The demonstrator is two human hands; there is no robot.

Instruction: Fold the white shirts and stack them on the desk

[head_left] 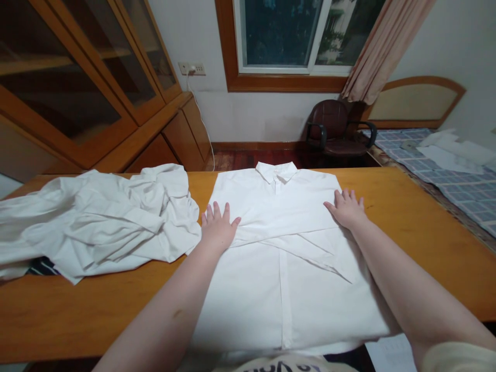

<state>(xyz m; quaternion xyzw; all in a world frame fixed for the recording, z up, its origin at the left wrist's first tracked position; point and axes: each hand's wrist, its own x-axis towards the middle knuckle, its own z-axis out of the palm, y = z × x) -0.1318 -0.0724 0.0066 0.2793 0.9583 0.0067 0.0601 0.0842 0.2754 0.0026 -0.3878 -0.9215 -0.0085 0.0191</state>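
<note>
A white collared shirt lies flat, front side up, with its collar toward the far edge of the table. Both its sleeves are folded inward across the chest, one over the other. My left hand rests on the shirt's left side near the sleeve fold, palm down with fingers spread. On the opposite side, my right hand presses on the shirt's edge below the shoulder, its fingers also apart. Neither hand grips the cloth. The shirt's lower hem reaches the near edge of the table, close to my body.
A crumpled heap of white cloth covers the left of the wooden table, with something dark striped under it. Beyond stand a glass-door cabinet, a brown armchair and a bed. White paper shows below the near edge.
</note>
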